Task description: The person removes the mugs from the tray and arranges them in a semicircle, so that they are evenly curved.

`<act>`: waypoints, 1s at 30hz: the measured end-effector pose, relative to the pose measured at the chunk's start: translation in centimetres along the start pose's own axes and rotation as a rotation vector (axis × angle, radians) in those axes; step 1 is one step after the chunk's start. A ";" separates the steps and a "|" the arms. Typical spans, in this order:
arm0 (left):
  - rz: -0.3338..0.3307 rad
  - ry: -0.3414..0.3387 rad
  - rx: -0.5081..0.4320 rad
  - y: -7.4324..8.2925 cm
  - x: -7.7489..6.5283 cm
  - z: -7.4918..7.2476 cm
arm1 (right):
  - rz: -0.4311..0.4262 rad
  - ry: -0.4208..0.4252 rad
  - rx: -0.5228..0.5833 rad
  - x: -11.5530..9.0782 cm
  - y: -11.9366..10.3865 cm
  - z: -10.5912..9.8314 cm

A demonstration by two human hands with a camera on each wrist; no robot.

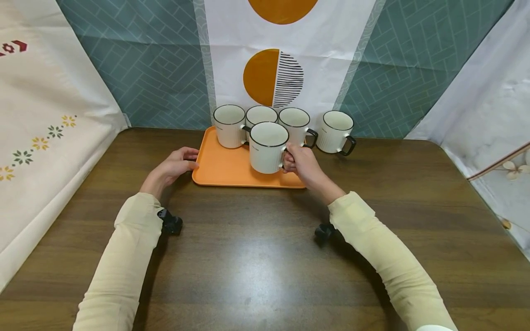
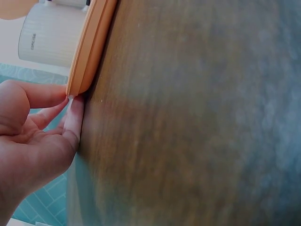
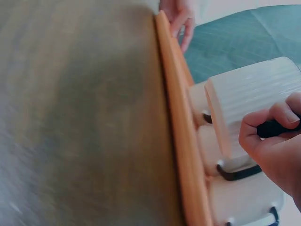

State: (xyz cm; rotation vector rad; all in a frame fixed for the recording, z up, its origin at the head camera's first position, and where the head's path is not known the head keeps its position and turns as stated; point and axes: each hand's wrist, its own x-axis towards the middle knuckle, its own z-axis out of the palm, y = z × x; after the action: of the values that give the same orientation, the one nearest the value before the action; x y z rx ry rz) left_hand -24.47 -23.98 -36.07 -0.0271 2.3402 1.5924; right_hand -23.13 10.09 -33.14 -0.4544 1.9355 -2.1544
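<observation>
Nearest is the bare brown table (image 1: 248, 257), then two yellow sleeves (image 1: 112, 266) reaching across it. The left hand (image 1: 171, 165) pinches the left edge of the orange tray (image 1: 221, 168) between thumb and fingers. The right hand (image 1: 305, 164) has its fingers curled round the black handle of a white mug (image 1: 266, 156), held upright over the tray. Behind it, three similar cups (image 1: 228, 132) stand in a row; another cup (image 1: 332, 135) stands to their right, before a patterned cloth (image 1: 153, 69).
</observation>
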 end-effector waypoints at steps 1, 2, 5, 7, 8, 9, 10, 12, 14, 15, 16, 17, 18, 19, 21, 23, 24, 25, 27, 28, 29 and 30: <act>0.002 -0.002 -0.002 0.0 0.0 0.0 | -0.008 0.002 -0.004 -0.1 -0.4 -0.2; 0.003 -0.004 -0.005 0.0 0.0 0.0 | -0.012 0.006 -0.005 -0.1 -0.7 -0.3; 0.003 -0.008 -0.011 -0.1 0.0 0.0 | -0.017 0.020 -0.011 -0.2 -1.9 -0.9; 0.002 -0.007 -0.006 -0.1 0.0 0.0 | -0.026 0.023 -0.009 -0.3 -2.7 -1.3; 0.000 -0.006 -0.006 -0.1 0.0 0.0 | -0.031 0.025 -0.007 -0.3 -3.1 -1.5; -0.002 -0.005 -0.005 -0.1 0.0 0.0 | -0.038 0.024 -0.006 -0.3 -3.6 -1.8; -0.004 -0.004 -0.004 -0.1 0.0 0.0 | -0.042 0.020 -0.005 -0.3 -4.0 -2.0; -0.005 -0.004 0.002 0.0 0.0 0.0 | -0.053 0.030 -0.017 -0.4 -4.9 -2.5; -0.007 -0.004 0.003 0.0 0.1 0.0 | -0.054 0.049 -0.020 -0.3 -5.8 -3.1; -0.006 -0.005 0.003 0.0 0.1 0.0 | -0.055 0.059 -0.023 -0.3 -6.2 -3.4; -0.006 -0.006 0.003 0.0 0.1 0.0 | -0.057 0.073 -0.025 -0.3 -6.7 -3.8; -0.006 -0.006 0.004 0.0 0.1 0.0 | -0.065 0.089 -0.025 -0.3 -7.1 -4.2; -0.006 -0.006 0.000 0.1 0.1 0.0 | -0.072 0.096 -0.019 -0.3 -7.5 -4.6; -0.006 -0.007 0.000 0.1 0.0 0.0 | -0.084 0.099 -0.014 -0.3 -7.9 -4.9; -0.007 -0.008 0.002 0.1 0.0 0.0 | -0.108 0.117 0.000 -0.2 -8.7 -5.7; -0.007 -0.008 0.007 0.1 -0.1 0.0 | -0.126 0.135 0.016 -0.2 -9.5 -6.5; -0.007 -0.007 0.008 0.1 -0.1 0.0 | -0.133 0.145 0.025 -0.1 -9.8 -6.9; -0.008 -0.006 0.010 0.1 -0.1 0.0 | -0.136 0.163 0.028 -0.1 -10.1 -7.2; -0.008 -0.004 0.008 0.0 0.0 0.0 | -0.136 0.194 0.038 -0.1 -10.5 -8.0; -0.008 -0.004 0.012 0.0 -0.1 0.0 | -0.132 0.209 0.042 -0.1 -10.7 -8.4; -0.008 -0.004 0.013 0.0 0.0 0.0 | -0.131 0.221 0.046 -0.1 -10.8 -8.8; -0.006 -0.006 0.010 0.0 0.0 0.0 | -0.127 0.234 0.053 -0.1 -10.9 -9.3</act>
State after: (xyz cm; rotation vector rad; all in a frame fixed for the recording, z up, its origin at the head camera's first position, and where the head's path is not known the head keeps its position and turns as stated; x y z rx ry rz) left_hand -24.42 -23.98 -36.08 -0.0268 2.3419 1.5755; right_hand -25.88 19.99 -23.19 -0.3368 2.0094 -2.4303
